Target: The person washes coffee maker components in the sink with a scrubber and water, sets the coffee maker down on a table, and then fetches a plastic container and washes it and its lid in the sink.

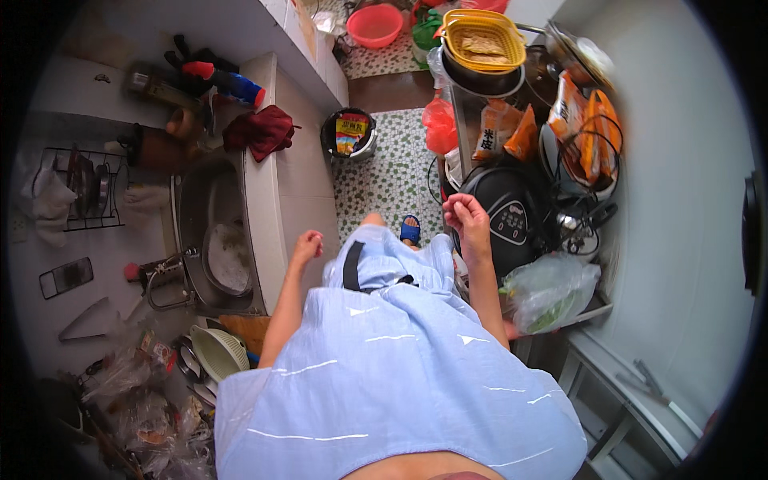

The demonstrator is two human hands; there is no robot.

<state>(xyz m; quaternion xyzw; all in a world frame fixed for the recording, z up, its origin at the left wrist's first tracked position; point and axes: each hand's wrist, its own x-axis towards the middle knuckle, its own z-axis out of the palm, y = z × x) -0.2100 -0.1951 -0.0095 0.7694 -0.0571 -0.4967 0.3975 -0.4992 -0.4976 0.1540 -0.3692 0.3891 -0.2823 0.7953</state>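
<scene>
My left hand (309, 246) hangs loosely curled beside the tiled counter front, with nothing visible in it. Bent fingers close my right hand (468, 217), which also shows nothing in its grasp. It is in front of the black electric cooker (510, 210), whose oval control panel faces up; whether they touch I cannot tell. A clear plastic bag with green leaves (549, 294) lies near my right forearm. On the left, the metal sink (201, 174) holds a basin of foamy water (228, 258). A dark red cloth (261, 132) drapes over the counter edge.
A bin (367, 147) stands on the patterned tile floor (390, 174) ahead. The right-hand rack carries a yellow basket (453, 30) over a black pot, orange food packets (591, 138) and tangled cords. A pale green colander (219, 354) sits behind the sink, near plastic bags (150, 414).
</scene>
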